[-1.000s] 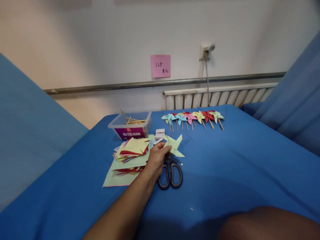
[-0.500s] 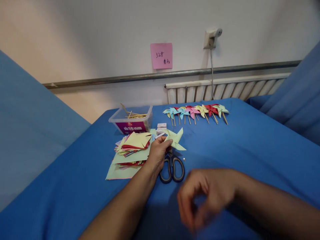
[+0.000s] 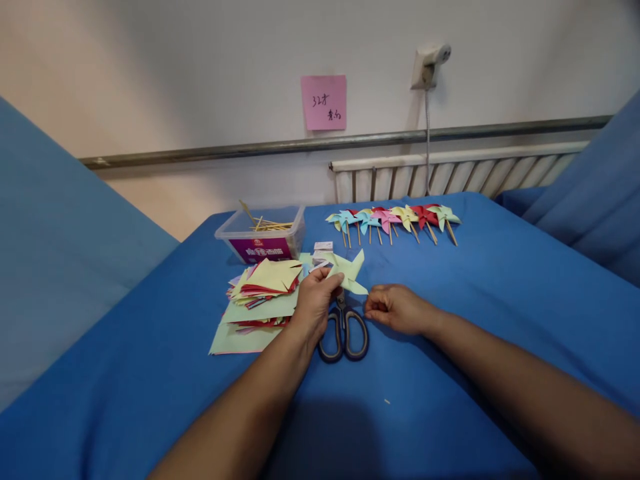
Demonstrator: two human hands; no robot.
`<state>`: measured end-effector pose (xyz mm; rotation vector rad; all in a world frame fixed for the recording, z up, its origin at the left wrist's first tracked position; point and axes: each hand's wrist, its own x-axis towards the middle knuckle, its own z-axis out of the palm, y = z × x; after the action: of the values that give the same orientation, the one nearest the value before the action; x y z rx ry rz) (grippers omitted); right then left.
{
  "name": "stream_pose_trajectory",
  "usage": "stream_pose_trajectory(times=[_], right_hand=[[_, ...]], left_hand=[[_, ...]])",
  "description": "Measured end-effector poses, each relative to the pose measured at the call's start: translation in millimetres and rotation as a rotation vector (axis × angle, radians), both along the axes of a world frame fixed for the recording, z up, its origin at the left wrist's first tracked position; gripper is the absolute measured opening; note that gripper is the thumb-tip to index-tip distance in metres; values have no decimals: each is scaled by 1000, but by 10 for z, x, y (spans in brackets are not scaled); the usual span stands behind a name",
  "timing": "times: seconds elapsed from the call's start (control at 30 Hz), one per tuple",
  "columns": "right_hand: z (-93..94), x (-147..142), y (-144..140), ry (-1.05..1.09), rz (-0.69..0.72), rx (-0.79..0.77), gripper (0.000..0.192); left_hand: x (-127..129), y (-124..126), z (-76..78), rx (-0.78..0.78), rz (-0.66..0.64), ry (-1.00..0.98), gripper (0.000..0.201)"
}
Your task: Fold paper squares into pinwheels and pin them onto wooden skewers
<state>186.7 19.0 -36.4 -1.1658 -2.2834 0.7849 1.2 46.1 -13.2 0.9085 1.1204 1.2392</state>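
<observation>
Blue cloth (image 3: 175,320) under everything; scissors (image 3: 343,337) taken as the landmark, handles toward the person. Nearer than the scissors and a little right: one tiny pale scrap (image 3: 387,401).

Right hand (image 3: 394,309) just right of the scissors, low over the cloth. Fingers curled, tips drawn together; cannot tell whether anything sits between them.

Left hand (image 3: 321,297) at the scissors' left, beside the blade end. Thumb and fingers pinch a pale green pinwheel (image 3: 351,271), thumb on top. Pinwheel lies beyond the scissors' handles, over the blade end; its near right tip points at the right hand's fingers.

Left of the scissors: paper pile (image 3: 267,283), yellow sheet uppermost, red edges below, larger green sheets at the bottom.

Beyond the scissors, slightly left: small white boxes (image 3: 323,247). Farther, left: clear bin (image 3: 263,249), purple label, thin sticks (image 3: 273,226) inside. Farther, right of the scissors: row of stick-mounted pinwheels (image 3: 387,218), mixed colours, sticks toward the person.

Farthest, past the scissors: radiator (image 3: 450,175), pipe (image 3: 250,151), pink note (image 3: 324,103) on the wall.
</observation>
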Motion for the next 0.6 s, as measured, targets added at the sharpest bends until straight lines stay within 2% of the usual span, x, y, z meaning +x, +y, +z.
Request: stream_pose_trajectory(times=[0.17,0.3,0.4,0.6], right_hand=[[-1,21,17,-81,-74,13,10],[-36,54,76,-31,-70,24,12],[-96,65,129,44,-26,52,14],[-244,116,222,28,-71,111,9]], left_hand=[[5,0,9,0,-3,15,22],[4,0,19,-7,-1,25,22],[2,5,24,-16,5,17,23],[1,13,14,-9,-5,23,26]])
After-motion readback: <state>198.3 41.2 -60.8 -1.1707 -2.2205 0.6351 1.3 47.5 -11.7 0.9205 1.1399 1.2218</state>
